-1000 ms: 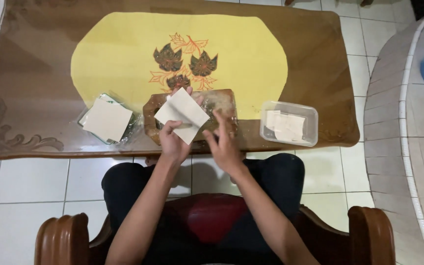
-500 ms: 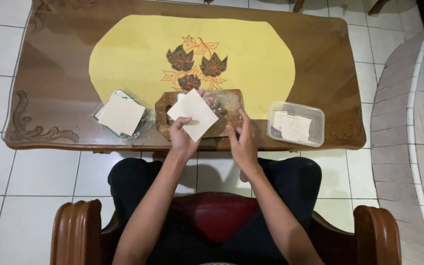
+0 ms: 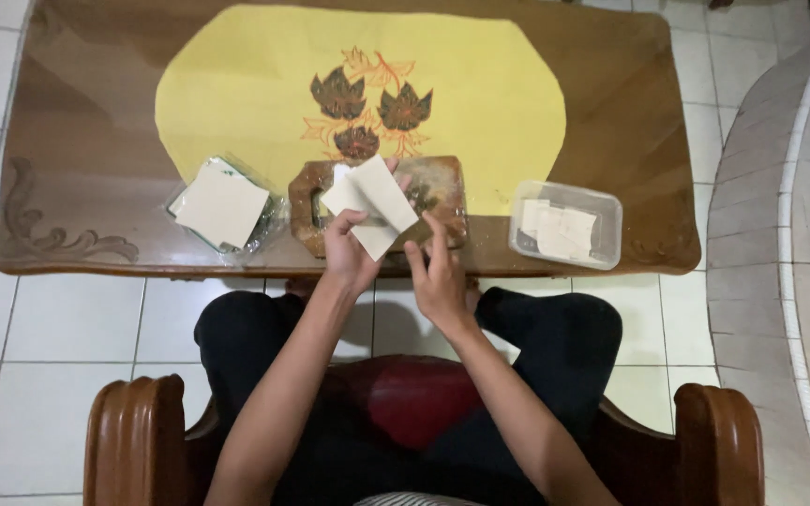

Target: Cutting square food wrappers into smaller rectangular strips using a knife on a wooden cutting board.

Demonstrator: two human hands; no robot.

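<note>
2 hands work over a wooden board (image 3: 442, 192) at the tabletop (image 3: 77, 141) edge: the left hand (image 3: 349, 255) pinches pale square sheets (image 3: 372, 201) raised above the board, while the right hand (image 3: 438, 276) hovers beside them, fingers loosely open, holding nothing.

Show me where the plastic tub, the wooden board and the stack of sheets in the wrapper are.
plastic tub (image 3: 611, 201): head view, on its right rim.
wooden board (image 3: 442, 183): head view, on the bare right part.
stack of sheets (image 3: 220, 202): head view, on the middle of the top sheet.
</note>
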